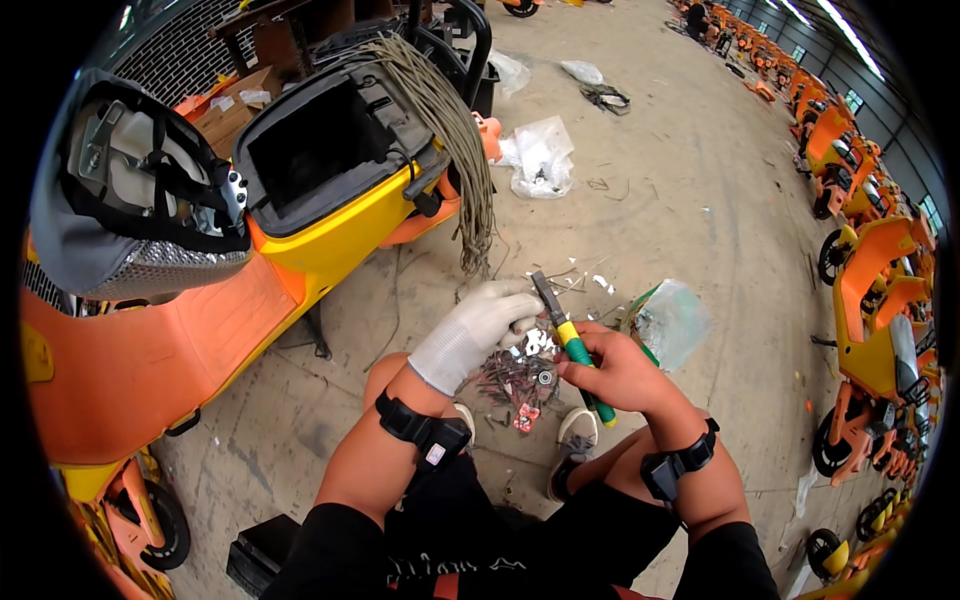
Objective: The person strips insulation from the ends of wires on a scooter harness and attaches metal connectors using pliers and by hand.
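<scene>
My right hand (620,370) is bare and wrapped round what look like pliers (573,345), with a dark metal head and yellow-and-green handles. The tool is tilted, its head pointing up and away from me. My left hand (485,325) wears a pale knitted glove. Its fingers are curled together close beside the pliers' head, and whatever they pinch is too small to make out. On the floor below both hands lies a pile of dark scraps (510,378) with white bits, a round metal bearing (545,378) and a red-and-white piece (526,417).
At my left stands an orange-and-yellow scooter (150,350) with an open storage box (320,150) and a grey lined bag (150,270) on it. A bundle of cord (455,150) hangs over the box. Plastic bags (675,325) lie on the concrete floor. Scooters (870,300) line the right side.
</scene>
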Motion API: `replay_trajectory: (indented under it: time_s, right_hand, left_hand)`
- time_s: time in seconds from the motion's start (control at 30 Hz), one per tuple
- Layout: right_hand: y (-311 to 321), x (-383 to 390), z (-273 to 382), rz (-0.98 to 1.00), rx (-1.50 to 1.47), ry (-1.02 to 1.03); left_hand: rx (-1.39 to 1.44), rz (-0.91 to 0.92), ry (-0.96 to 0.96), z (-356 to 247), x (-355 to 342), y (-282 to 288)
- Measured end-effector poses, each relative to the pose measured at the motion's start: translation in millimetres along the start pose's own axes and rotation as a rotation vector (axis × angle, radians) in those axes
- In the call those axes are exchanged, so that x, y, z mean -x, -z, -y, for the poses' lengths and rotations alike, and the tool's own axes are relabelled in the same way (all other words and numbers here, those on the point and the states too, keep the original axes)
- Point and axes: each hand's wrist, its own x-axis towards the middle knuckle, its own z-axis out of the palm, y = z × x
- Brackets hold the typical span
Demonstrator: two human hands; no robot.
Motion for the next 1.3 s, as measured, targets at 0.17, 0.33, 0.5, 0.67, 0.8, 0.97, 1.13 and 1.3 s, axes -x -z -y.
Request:
replay_trajectory:
  time_s: [0.17,0.33,0.5,0.67,0.8,0.97,1.13,1.3]
  right_hand:
    - [0,-1,-3,-0.017,0.026,-0.025]
    - [0,-1,-3,-0.029,0.058,-0.002]
    - [0,0,3,-0.056,0.056,-0.042]
    - [8,-1,-2,-0.031,-0.075,-0.101]
    - [9,1,0,-0.032,-0.104,-0.123]
    - [3,1,-5,-0.077,-0.046,-0.019]
    - [-2,1,-4,-0.118,0.169,0.103]
    - [-5,0,-6,-0.139,0.167,0.096]
  left_hand:
    - [0.028,0.005,-0.003,-2,1,-2]
    - [-0.046,-0.025,-0.019,0,0,-5]
    - [-0.063,-0.023,-0.012,3,-5,-2]
    - [0.006,-0.053,0.009,0,-1,-6]
    - [0.012,-0.004,0.010,-2,-1,-5]
    - [0.012,-0.005,0.009,0,-2,-4]
    - [-0.040,-0.040,0.009,-1,0,-8]
    - [-0.020,-0.043,0.023,0,-2,-7]
